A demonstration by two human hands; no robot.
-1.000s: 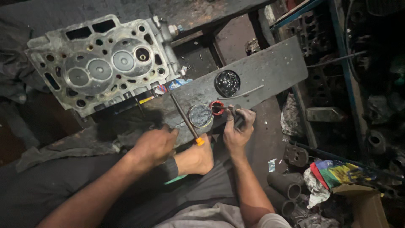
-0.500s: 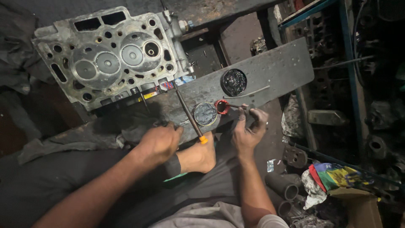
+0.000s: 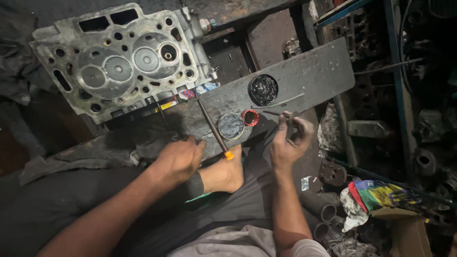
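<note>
While the right hand [image 3: 290, 140] is pinched on a thin metal stick [image 3: 273, 113], the left hand [image 3: 177, 159] is rested, fingers curled, on the plank [image 3: 314, 71]. At 9 o'clock of the stick, a small red cap [image 3: 250, 117] and round grey tin [image 3: 231, 125] are seen; colourful labels [image 3: 190, 95] at 10.

Both forearms are bare to the elbow and beyond, with no sleeves reaching them and no watch, ring or glove on either the left hand [image 3: 178, 159] or the right hand [image 3: 290, 140]. The fingers of the right hand look smeared with dark grease. A bare foot [image 3: 223, 173] shows at the centre of the frame, below a dark grey trouser leg [image 3: 143, 209] with a thin green edge at its hem. At the bottom edge a light grey shirt [image 3: 223, 245] is creased over the lap.
</note>
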